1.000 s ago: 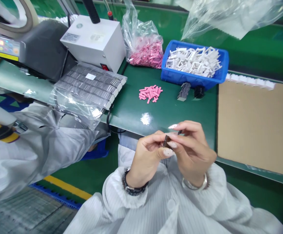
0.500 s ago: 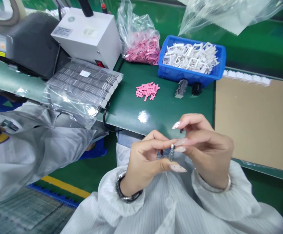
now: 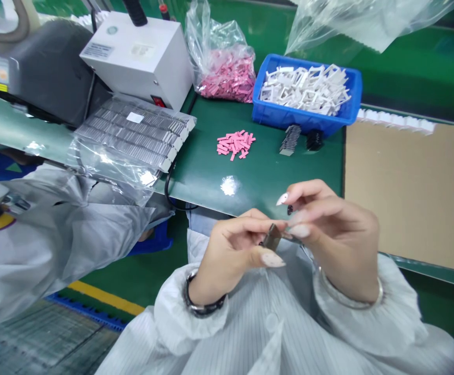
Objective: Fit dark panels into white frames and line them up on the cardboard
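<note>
Left hand point(image 3: 229, 250): thumb and fingers pinching dark plate point(image 3: 272, 238); right hand point(image 3: 340, 234): fingertips nearly together, hold I cannot tell; plate: I judge light, stiff; grip edges

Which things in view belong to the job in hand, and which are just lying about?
Likely in use:
- small flat part in the left hand, right hand close by
- pink strips, gray stack, white frames in the blue bin, judging by nearness

Apparently just lying about:
- tape roll
- white box
- brown board
</note>
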